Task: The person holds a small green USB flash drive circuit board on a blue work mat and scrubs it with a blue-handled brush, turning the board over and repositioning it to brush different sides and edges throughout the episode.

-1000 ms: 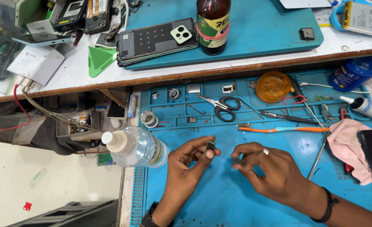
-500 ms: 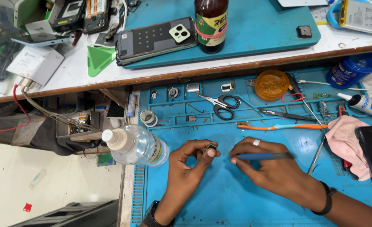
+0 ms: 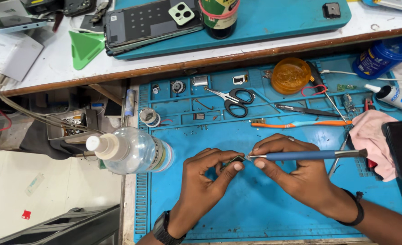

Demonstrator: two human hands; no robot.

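Left hand (image 3: 205,174) pinches small dark part (image 3: 233,162) over blue mat (image 3: 255,213), near front edge of tabletop. Right hand (image 3: 292,165) clamps blue-handled tool (image 3: 307,155); its long axis lies left-right, tip touching part's right side.

You get bright, even overhead light with soft, short shadows under your hands. Glare sits on the clear bottle (image 3: 133,152) at nine o'clock and on the orange lid (image 3: 291,75) toward one o'clock. Focus is sharp at centre; edges bend slightly.
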